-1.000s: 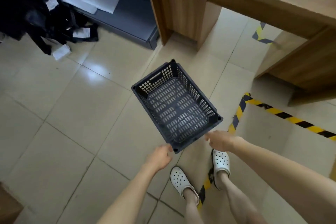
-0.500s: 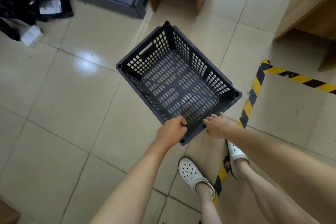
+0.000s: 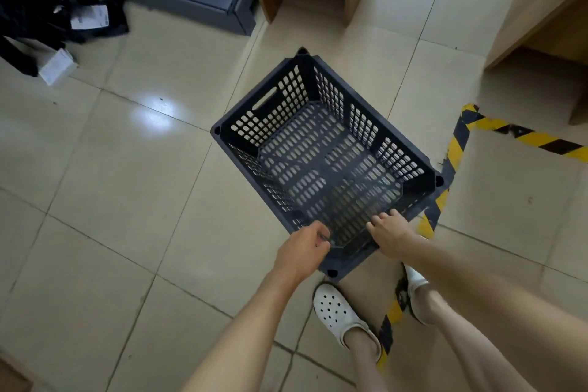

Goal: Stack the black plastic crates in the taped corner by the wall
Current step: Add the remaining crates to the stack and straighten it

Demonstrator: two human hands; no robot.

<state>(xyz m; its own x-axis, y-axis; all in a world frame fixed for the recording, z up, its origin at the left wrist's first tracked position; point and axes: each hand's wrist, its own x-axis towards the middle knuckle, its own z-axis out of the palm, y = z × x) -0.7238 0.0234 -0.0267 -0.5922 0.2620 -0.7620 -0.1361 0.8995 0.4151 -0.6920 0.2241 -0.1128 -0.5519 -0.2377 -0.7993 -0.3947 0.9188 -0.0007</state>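
Head view shows you glossy beige floor (image 3: 105,200) tiles, then one black perforated rectangular crate (image 3: 321,162) beside striped tape (image 3: 456,149). Your left hand (image 3: 302,251) and right hand (image 3: 389,234) each keep a curled grip on its near rim, above two white clogs (image 3: 342,312).

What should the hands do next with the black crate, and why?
Probably carry the black crate a little to the right. Both the left hand and right hand grip its near rim, and most of it lies left of the striped tape.
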